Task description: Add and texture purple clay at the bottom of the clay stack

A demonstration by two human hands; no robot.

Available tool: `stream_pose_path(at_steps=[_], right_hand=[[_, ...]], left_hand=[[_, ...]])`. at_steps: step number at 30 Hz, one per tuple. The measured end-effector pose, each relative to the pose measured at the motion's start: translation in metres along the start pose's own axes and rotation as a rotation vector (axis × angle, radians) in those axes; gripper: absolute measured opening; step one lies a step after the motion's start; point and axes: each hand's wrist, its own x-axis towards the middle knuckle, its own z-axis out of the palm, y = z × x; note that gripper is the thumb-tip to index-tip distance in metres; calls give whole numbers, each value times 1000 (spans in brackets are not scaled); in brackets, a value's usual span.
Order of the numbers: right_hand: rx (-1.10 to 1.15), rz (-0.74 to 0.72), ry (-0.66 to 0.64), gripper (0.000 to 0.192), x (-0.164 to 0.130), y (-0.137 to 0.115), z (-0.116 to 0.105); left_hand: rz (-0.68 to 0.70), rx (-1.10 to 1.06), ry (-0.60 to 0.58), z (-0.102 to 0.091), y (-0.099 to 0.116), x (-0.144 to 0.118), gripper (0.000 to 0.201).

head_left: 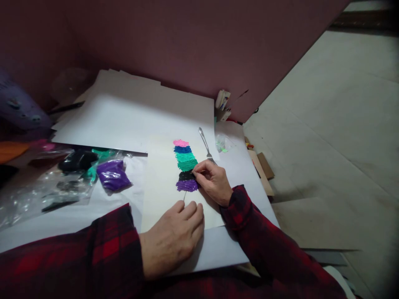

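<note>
A cream sheet [162, 174] carries a column of textured colour bands [185, 164]: pink on top, then blue, teal, black and purple, with a thin stem below. My right hand [213, 182] pinches a thin stick [199, 171] whose tip touches the edge between the teal and black bands. My left hand [174, 236] lies palm down on the sheet's lower edge, its fingertips just below the stem's end, and it holds nothing. Both sleeves are red-and-black plaid.
A metal fork [205, 146] lies just beyond my right hand. Clear bags of purple [112, 174], black [77, 161] and teal [104, 155] material sit at left. A small bag of green bits [222, 143], white boards [131, 120], cardboard scraps [263, 170] and a maroon wall [187, 45] surround the sheet.
</note>
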Motion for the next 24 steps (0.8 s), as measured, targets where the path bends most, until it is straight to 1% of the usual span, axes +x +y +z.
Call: stream_pose_path(at_steps=[15, 24], right_hand=[[2, -27, -20, 14, -1, -3, -2], [-3, -67, -22, 16, -3, -4, -2]], left_hand=[[2, 1, -1, 1, 0, 0, 28], [3, 1, 0, 0, -1, 1, 29]])
